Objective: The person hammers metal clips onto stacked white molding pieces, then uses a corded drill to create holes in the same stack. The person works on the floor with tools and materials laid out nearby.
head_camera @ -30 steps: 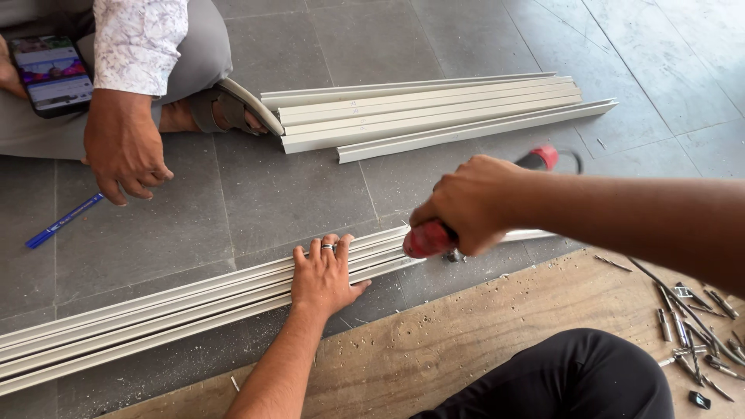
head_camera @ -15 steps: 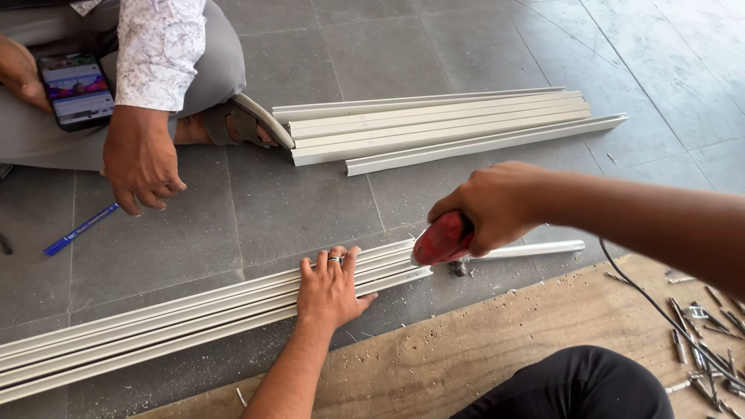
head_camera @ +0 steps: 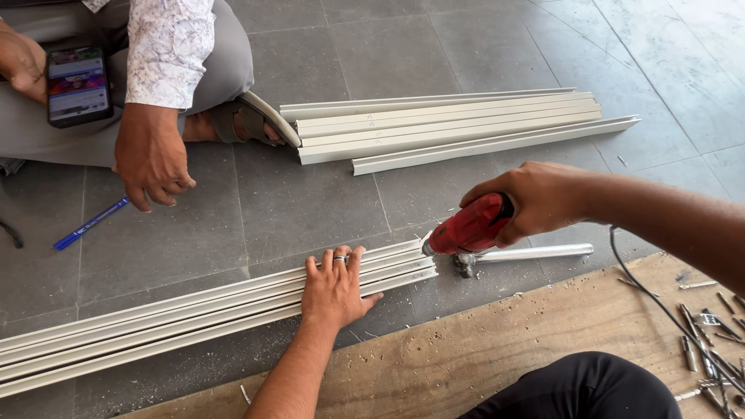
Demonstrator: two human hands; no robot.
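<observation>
Left hand (head_camera: 335, 287): lay palm-down, fingers spread flat over the near bundle of strips (head_camera: 194, 314), lower centre of frame. Not closed around anything; it pressed from above, presumably so the strips would not slide or chatter.
Left arm pose: forearm rose from the bottom edge, wrist straight, a ring on one finger, fingertips pointing to the upper frame.
Right hand (head_camera: 535, 203): wrapped fully around the body of the red power tool (head_camera: 469, 226), right of centre. Firm closed grip on the tool.
Right arm pose: forearm entered from the right edge, angled down-left, wrist bent so the tool's nose pointed left.
Tool position: its nose sat at the right-hand cut ends of the bundle, touching or just short of them; cannot tell which. A dark cord (head_camera: 660, 299) trailed toward the lower right.
Bundle position: pale grey strips lay side by side, long, running from the lower left edge up to centre, ends roughly flush, probably so they could be worked together.
Metal bar (head_camera: 531, 252): lay on the floor just under the tool.
Second stack of strips (head_camera: 450, 128): upper centre, well apart.
Wooden board (head_camera: 466, 357): along the bottom, with loose screws (head_camera: 710, 334) at lower right.
Other person: seated upper left, one hand (head_camera: 151, 159) hanging near a blue pen (head_camera: 91, 223), the other holding a phone (head_camera: 76, 85).
</observation>
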